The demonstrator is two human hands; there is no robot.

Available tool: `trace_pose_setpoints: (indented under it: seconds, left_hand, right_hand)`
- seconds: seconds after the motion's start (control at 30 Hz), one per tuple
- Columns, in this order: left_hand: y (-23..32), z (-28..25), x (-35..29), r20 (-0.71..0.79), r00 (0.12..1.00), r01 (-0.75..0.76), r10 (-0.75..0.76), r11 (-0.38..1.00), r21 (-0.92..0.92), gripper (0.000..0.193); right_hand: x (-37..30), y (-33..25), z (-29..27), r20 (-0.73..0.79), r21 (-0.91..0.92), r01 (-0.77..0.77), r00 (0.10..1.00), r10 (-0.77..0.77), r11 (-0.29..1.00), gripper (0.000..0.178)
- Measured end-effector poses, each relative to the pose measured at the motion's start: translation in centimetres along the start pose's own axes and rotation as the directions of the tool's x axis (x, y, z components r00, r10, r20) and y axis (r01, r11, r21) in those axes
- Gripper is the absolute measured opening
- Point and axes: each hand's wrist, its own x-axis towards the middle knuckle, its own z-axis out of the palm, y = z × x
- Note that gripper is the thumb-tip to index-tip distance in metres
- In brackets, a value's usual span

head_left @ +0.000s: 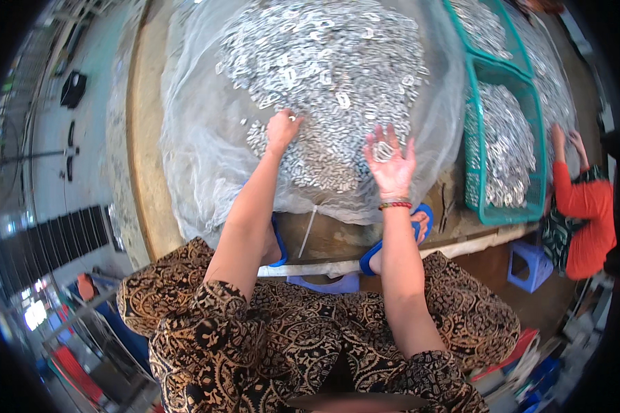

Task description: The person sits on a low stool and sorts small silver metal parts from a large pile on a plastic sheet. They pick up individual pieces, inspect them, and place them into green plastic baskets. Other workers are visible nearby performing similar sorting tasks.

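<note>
A wide heap of small silvery metal pieces (324,76), many of them flat oval rings, lies on a sheet of whitish mesh netting (193,138). At the heap's near left side my left hand (282,129) is closed, its fingers curled together with a small bright metal piece at the tips. My right hand (391,168) is turned palm up over the near right side of the heap. Several oval metal rings (383,151) rest in it against the partly spread fingers. A beaded red bracelet (395,204) circles that wrist.
Green plastic baskets (473,138) filled with similar pieces stand to the right. Beyond them a person in an orange top (585,213) works at another heap, near a purple stool (530,265). My feet in blue sandals (424,219) are at the netting's near edge. A concrete ledge (136,138) runs along the left.
</note>
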Motion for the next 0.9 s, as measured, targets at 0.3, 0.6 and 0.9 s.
trace_pose_setpoints:
  seconds: [0.3, 0.6, 0.9]
  left_hand:
    - [11.9, -8.0, -5.9, 0.273, 0.829, -0.464, 0.489, 0.872, -0.155, 0.029]
    - [20.0, -11.5, -12.7, 0.023, 0.567, -0.797, 0.823, 0.556, -0.235, 0.036]
    - [13.6, -12.3, -10.9, 0.179, 0.795, -0.545, 0.58, 0.812, -0.208, 0.032]
  right_hand:
    - [-0.7, 3.1, 0.2, -0.049, -0.039, -0.193, 0.98, 0.191, 0.98, 0.073]
    - [0.8, -1.6, 3.0, 0.128, 0.212, 0.054, 0.988, -0.083, 0.976, 0.046]
    - [-2.9, -13.1, 5.5, -0.187, 0.23, 0.668, 0.744, -0.641, 0.708, 0.071]
